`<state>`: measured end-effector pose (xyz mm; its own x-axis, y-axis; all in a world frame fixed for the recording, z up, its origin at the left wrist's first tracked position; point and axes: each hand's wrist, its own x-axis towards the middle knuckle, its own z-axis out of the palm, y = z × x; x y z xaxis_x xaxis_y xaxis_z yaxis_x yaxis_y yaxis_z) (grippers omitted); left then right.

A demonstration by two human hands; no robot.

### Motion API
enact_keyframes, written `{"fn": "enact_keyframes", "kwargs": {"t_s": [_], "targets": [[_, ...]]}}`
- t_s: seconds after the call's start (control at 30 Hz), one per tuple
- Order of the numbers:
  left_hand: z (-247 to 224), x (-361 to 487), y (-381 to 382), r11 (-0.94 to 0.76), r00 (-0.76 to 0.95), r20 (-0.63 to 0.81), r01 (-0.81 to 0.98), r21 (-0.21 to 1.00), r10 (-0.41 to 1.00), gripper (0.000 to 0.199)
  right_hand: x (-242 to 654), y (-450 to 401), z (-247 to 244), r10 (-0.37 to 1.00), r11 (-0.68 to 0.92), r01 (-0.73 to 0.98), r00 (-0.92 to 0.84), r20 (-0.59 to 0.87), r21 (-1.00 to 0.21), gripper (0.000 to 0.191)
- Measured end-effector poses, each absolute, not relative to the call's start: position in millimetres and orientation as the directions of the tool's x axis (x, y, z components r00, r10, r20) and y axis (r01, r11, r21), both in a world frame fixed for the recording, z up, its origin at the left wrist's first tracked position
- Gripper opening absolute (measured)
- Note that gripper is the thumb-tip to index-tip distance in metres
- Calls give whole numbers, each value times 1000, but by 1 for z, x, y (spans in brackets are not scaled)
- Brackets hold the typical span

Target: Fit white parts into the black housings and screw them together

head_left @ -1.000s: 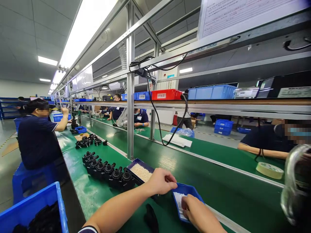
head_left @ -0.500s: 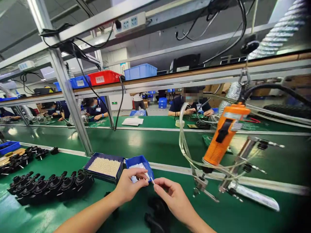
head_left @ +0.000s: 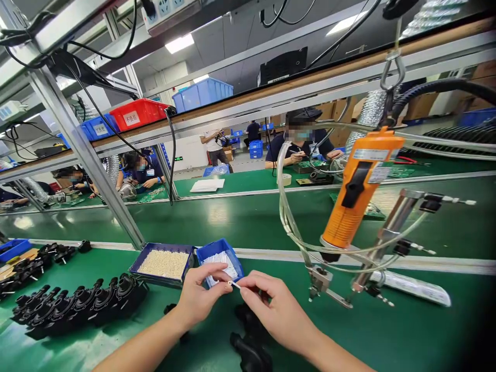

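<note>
My left hand [head_left: 201,294] pinches a tiny cream ring-like piece [head_left: 230,283] between thumb and fingertip. Between the fingers of my right hand [head_left: 275,305] is a thin white pin [head_left: 235,284], its free end at the ring. Whether the pin has entered the hole is too small to tell. Just behind my hands stands a blue bin [head_left: 239,267] of white pieces, partly covered by my fingers. To its left, a dark blue tray [head_left: 136,269] holds many small cream pieces [head_left: 163,263]. Black curved plastic parts [head_left: 250,354] lie below my right hand, partly hidden.
An orange electric screwdriver [head_left: 349,196] hangs at right above a metal clamp fixture [head_left: 382,248] with clear tubes. Several black housings [head_left: 77,305] stand in a row at left. A metal post [head_left: 93,160] rises behind the tray. Co-workers [head_left: 302,139] sit across the bench.
The white pin, apart from the cream ring before, now meets it as my hands have come together. The camera view has shifted and tilted slightly.
</note>
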<state>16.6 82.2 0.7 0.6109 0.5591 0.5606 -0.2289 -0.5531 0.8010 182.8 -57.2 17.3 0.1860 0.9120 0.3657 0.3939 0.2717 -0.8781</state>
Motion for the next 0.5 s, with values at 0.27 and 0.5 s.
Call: {"fn": "enact_keyframes", "kwargs": {"t_s": [0.27, 0.5], "targets": [[5, 11, 87, -744, 691, 620, -179, 644, 370, 57, 187, -59, 14, 850, 347, 658, 80, 520, -668, 29], [13, 1, 83, -972, 795, 601, -71, 225, 81, 61, 182, -65, 15, 868, 288, 784, 28, 495, -550, 26]]}}
